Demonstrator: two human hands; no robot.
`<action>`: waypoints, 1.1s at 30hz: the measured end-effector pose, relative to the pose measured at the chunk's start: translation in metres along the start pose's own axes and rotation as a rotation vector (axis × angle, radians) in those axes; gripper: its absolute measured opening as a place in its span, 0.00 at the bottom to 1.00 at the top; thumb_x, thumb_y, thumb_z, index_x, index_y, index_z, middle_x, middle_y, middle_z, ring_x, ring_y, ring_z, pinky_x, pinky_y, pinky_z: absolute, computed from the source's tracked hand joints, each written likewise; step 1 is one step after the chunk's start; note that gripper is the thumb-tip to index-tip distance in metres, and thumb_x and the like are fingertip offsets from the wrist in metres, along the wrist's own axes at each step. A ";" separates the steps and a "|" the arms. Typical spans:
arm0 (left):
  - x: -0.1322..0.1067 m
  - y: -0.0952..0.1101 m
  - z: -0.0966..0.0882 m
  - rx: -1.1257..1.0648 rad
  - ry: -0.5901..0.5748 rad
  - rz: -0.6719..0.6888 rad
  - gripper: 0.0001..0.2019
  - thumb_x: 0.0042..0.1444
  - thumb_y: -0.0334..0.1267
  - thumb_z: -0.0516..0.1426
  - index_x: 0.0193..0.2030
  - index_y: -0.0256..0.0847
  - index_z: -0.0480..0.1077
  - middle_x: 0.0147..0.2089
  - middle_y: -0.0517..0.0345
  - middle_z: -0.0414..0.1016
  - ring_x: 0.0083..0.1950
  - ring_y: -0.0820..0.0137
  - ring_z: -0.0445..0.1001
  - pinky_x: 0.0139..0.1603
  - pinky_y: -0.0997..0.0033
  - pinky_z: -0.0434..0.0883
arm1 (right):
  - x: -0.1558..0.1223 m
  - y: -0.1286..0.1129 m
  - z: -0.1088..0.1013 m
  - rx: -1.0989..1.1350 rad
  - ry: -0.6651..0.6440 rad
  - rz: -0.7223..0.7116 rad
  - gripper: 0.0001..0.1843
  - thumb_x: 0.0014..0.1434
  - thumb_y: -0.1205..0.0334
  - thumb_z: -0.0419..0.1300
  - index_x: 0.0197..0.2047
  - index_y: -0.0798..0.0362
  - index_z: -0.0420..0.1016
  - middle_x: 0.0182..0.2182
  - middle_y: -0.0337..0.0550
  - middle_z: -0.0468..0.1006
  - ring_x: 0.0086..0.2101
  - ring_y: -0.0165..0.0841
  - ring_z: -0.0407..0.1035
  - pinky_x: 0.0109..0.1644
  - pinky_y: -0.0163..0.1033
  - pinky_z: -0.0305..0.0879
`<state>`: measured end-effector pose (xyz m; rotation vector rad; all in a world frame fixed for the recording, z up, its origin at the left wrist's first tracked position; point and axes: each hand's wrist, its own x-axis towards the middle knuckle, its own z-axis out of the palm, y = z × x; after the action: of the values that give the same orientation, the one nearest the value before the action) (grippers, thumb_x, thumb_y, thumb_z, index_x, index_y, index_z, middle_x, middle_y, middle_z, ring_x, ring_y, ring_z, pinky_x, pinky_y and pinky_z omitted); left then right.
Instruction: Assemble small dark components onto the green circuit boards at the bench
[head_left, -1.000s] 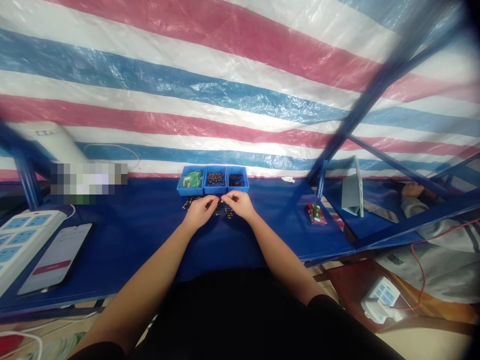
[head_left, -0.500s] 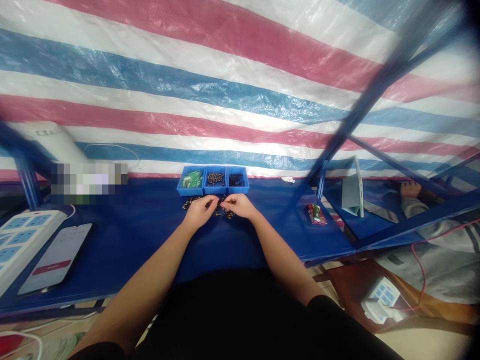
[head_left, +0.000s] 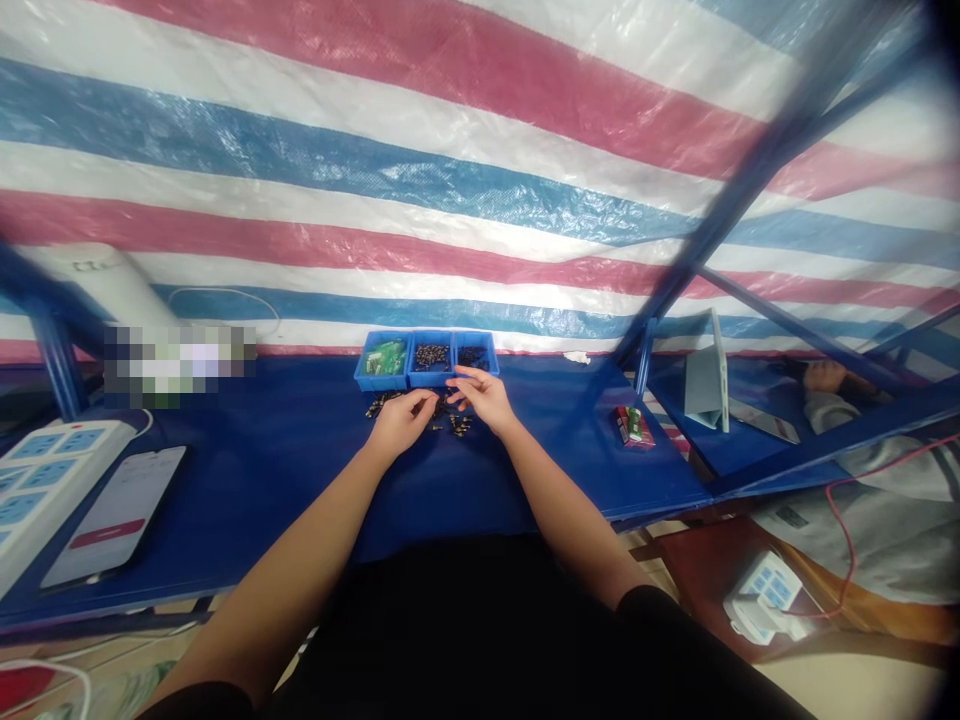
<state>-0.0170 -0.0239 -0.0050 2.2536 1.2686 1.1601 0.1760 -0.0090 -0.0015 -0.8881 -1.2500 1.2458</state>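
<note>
My left hand (head_left: 403, 422) is closed in a pinch low over the blue table, and what its fingertips hold is too small to make out. Beside it my right hand (head_left: 486, 400) has its fingers apart, in front of the right-hand blue bin (head_left: 491, 380), with nothing visible in them. That bin contains small dark pieces (head_left: 471, 355). Small black-and-brass parts (head_left: 433, 355) fill the middle bin, and green-and-clear pieces (head_left: 386, 357) lie in the left one. Loose parts form one pile (head_left: 379, 404) by my left hand and another (head_left: 460, 426) under my right.
A phone (head_left: 116, 515) and a white power strip (head_left: 56, 470) lie at the left. A small red-and-green box (head_left: 634, 427) sits right, near a frame post (head_left: 643, 360). Beyond it stand a tablet (head_left: 709, 380) and a co-worker's hand (head_left: 823, 377).
My right hand has moved away from the left one, up toward the right bin, and its fingers have spread from a pinch. My left hand has stayed in place.
</note>
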 end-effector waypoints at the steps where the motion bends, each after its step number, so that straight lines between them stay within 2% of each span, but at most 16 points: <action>1: 0.000 0.000 0.000 0.002 0.001 -0.003 0.16 0.63 0.48 0.51 0.42 0.42 0.75 0.36 0.58 0.79 0.31 0.71 0.74 0.36 0.74 0.69 | 0.000 0.002 -0.002 -0.060 0.009 0.006 0.22 0.55 0.50 0.62 0.50 0.52 0.73 0.38 0.46 0.81 0.28 0.31 0.75 0.27 0.34 0.68; 3: 0.000 0.000 0.000 0.009 0.006 -0.009 0.15 0.62 0.48 0.51 0.42 0.42 0.75 0.34 0.58 0.79 0.30 0.71 0.74 0.35 0.74 0.68 | -0.001 0.005 -0.006 -0.224 0.043 -0.005 0.16 0.56 0.53 0.61 0.45 0.53 0.76 0.32 0.43 0.80 0.25 0.30 0.72 0.28 0.35 0.67; 5: 0.001 0.001 -0.001 0.017 0.010 -0.008 0.15 0.62 0.48 0.52 0.42 0.42 0.75 0.34 0.58 0.79 0.30 0.71 0.74 0.35 0.74 0.69 | -0.003 0.005 -0.008 -0.433 0.038 -0.077 0.12 0.56 0.56 0.61 0.40 0.53 0.78 0.31 0.43 0.80 0.27 0.30 0.71 0.34 0.38 0.68; 8: 0.001 0.000 -0.001 0.022 0.011 -0.010 0.15 0.62 0.49 0.51 0.41 0.42 0.75 0.35 0.58 0.80 0.31 0.71 0.75 0.35 0.74 0.69 | -0.009 0.000 -0.006 -0.686 -0.144 -0.228 0.08 0.55 0.58 0.62 0.36 0.51 0.80 0.34 0.42 0.80 0.33 0.32 0.71 0.43 0.40 0.65; 11: 0.000 0.000 0.000 0.018 0.011 -0.024 0.15 0.62 0.49 0.51 0.41 0.42 0.75 0.34 0.58 0.80 0.31 0.71 0.75 0.35 0.74 0.69 | -0.013 -0.002 -0.001 -0.849 -0.352 -0.301 0.07 0.53 0.57 0.66 0.35 0.50 0.80 0.34 0.41 0.79 0.37 0.34 0.68 0.49 0.42 0.59; 16: 0.000 0.000 0.000 0.014 0.009 -0.040 0.15 0.62 0.48 0.52 0.41 0.42 0.75 0.35 0.58 0.80 0.32 0.71 0.76 0.36 0.74 0.70 | -0.015 0.003 0.007 -1.049 -0.403 -0.304 0.10 0.51 0.53 0.68 0.36 0.47 0.81 0.34 0.42 0.76 0.41 0.38 0.62 0.49 0.45 0.54; 19: 0.001 0.000 -0.001 0.006 0.006 -0.042 0.15 0.62 0.48 0.52 0.41 0.42 0.75 0.35 0.58 0.80 0.32 0.71 0.76 0.36 0.74 0.70 | -0.015 0.004 0.007 -1.033 -0.413 -0.323 0.08 0.53 0.54 0.68 0.36 0.47 0.81 0.35 0.42 0.76 0.41 0.37 0.61 0.50 0.45 0.54; 23: 0.001 0.001 -0.001 0.009 0.005 -0.040 0.15 0.62 0.48 0.52 0.42 0.43 0.75 0.35 0.59 0.80 0.32 0.71 0.76 0.36 0.74 0.70 | -0.015 0.001 0.008 -0.896 -0.366 -0.331 0.07 0.56 0.59 0.64 0.37 0.51 0.80 0.31 0.41 0.75 0.36 0.33 0.65 0.49 0.42 0.58; 26: 0.001 0.001 -0.001 -0.002 0.008 -0.045 0.15 0.62 0.48 0.52 0.43 0.43 0.75 0.36 0.59 0.80 0.31 0.71 0.76 0.35 0.75 0.70 | -0.014 0.002 0.009 -0.676 -0.217 -0.253 0.10 0.58 0.57 0.61 0.39 0.53 0.78 0.31 0.41 0.77 0.32 0.30 0.67 0.42 0.38 0.63; 29: 0.001 0.001 -0.001 -0.016 0.011 -0.037 0.16 0.62 0.49 0.51 0.47 0.43 0.74 0.36 0.58 0.79 0.31 0.71 0.75 0.36 0.74 0.70 | -0.012 0.005 0.010 -0.406 -0.085 -0.129 0.15 0.56 0.53 0.61 0.41 0.54 0.77 0.34 0.43 0.79 0.30 0.30 0.70 0.37 0.37 0.67; 33: 0.000 0.001 0.000 -0.037 0.000 -0.025 0.19 0.62 0.49 0.52 0.53 0.42 0.71 0.32 0.59 0.78 0.30 0.71 0.74 0.38 0.73 0.71 | -0.008 0.007 0.011 -0.150 -0.071 -0.058 0.16 0.50 0.53 0.65 0.39 0.54 0.77 0.32 0.43 0.79 0.29 0.30 0.71 0.37 0.37 0.69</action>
<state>-0.0164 -0.0238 -0.0045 2.2057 1.2614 1.1653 0.1644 -0.0177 -0.0080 -0.9147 -1.4305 1.1578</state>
